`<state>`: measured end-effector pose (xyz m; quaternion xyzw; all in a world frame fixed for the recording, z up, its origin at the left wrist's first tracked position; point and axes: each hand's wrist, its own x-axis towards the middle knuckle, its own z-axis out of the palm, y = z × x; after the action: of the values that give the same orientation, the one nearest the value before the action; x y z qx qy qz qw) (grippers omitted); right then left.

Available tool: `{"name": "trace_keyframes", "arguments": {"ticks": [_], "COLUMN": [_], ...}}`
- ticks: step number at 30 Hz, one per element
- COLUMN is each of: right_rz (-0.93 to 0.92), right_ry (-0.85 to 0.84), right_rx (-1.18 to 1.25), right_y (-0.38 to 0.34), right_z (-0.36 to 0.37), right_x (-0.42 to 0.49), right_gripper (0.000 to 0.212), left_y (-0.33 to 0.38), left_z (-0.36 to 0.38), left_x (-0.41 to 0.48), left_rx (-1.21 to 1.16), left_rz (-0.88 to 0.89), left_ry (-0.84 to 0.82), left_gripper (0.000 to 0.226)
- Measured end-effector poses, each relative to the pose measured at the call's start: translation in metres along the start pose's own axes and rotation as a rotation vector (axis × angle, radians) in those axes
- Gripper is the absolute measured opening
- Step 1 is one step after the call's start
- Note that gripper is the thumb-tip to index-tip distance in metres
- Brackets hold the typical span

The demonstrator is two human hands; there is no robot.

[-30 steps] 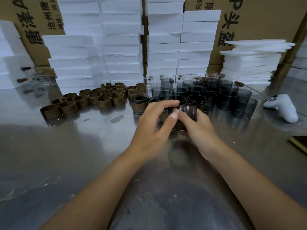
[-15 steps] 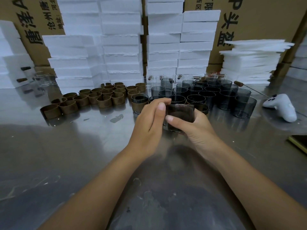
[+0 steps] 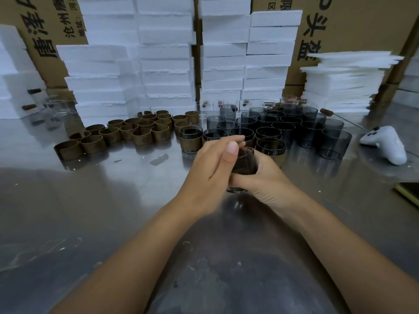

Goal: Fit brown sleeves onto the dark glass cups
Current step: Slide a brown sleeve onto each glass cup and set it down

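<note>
A dark glass cup point(image 3: 246, 162) is held between both hands above the steel table point(image 3: 113, 211), its foot showing below the fingers. My left hand point(image 3: 210, 168) wraps its left side, thumb up at the rim. My right hand point(image 3: 265, 180) grips it from the right and below. Whether a sleeve is on it is hidden by the fingers. Loose brown sleeves point(image 3: 138, 132) lie in a cluster at the left. Bare dark cups point(image 3: 294, 128) stand massed behind. Sleeved cups point(image 3: 191, 139) stand at the front of that group.
A white game controller point(image 3: 385, 143) lies at the right, and a yellow-edged flat object point(image 3: 408, 193) at the far right edge. White foam stacks point(image 3: 163, 60) and cardboard boxes point(image 3: 353, 26) wall the back. Clear glasses point(image 3: 56, 107) stand at the back left.
Both hands have drawn the cup toward me and lowered it, away from the cup cluster. My left hand has closed further around it, thumb now upright at the rim.
</note>
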<state>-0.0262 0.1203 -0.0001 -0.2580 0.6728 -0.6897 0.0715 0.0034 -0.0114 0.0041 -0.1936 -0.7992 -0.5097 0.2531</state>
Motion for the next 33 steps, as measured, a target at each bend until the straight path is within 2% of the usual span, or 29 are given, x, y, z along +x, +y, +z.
{"name": "trace_keyframes", "arguments": {"ticks": [3, 8, 13, 18, 26, 33], "right_rz": [0.001, 0.007, 0.057, 0.125, 0.157, 0.115], "right_ry": [-0.014, 0.068, 0.180, 0.287, 0.397, 0.358], "right_rx": [-0.042, -0.069, -0.121, -0.065, 0.014, 0.040], "right_y": [0.000, 0.002, 0.002, 0.003, 0.000, 0.000], "right_z": [0.000, -0.001, -0.004, -0.007, -0.010, -0.007], "right_x": [0.001, 0.003, 0.004, 0.007, 0.009, 0.007], "right_gripper": [0.033, 0.026, 0.039, 0.042, 0.043, 0.043], "left_y": [0.004, 0.007, 0.007, 0.005, -0.001, -0.005], "left_z": [0.002, 0.003, 0.003, 0.003, 0.001, -0.001], "left_x": [-0.002, -0.003, -0.004, -0.002, 0.000, 0.001], "left_rx": [0.026, 0.025, 0.023, 0.039, 0.073, 0.087], "left_rz": [0.060, 0.104, 0.122, 0.131, 0.044, -0.044], "left_ry": [-0.027, -0.060, -0.063, -0.046, 0.011, -0.023], "left_gripper": [0.045, 0.044, 0.041, 0.046, 0.046, 0.045]}}
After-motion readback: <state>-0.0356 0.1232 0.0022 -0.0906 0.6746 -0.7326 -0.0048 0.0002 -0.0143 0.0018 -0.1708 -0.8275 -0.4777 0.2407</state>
